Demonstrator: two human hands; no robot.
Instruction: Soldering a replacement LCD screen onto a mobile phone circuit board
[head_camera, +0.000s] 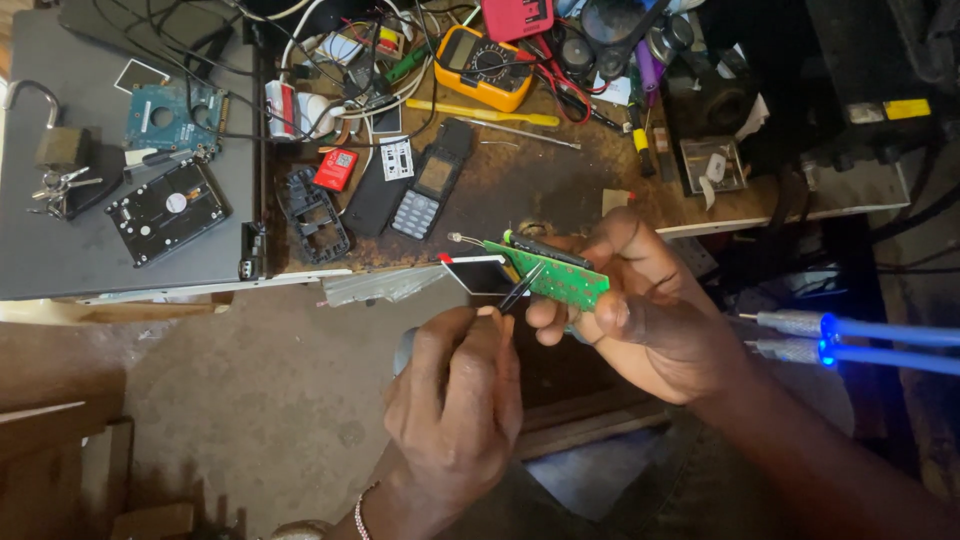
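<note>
R hand (640, 310) pinches green board (555, 277) by its edge, held w/ small screen (482, 274) above bench edge. L hand (455, 395) fingers closed round tweezers (522, 290), tips on board. Behind on bench (560, 190): phone (425, 192), black frame (314, 213), yellow meter (484, 66); hard drive (167, 211) on grey top.

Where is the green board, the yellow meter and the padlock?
green circuit board (560, 280): head view, on the middle of its green face, held in the right hand.
yellow multimeter (487, 66): head view, on its round dial.
padlock (62, 145): head view, on its brass body.
</note>
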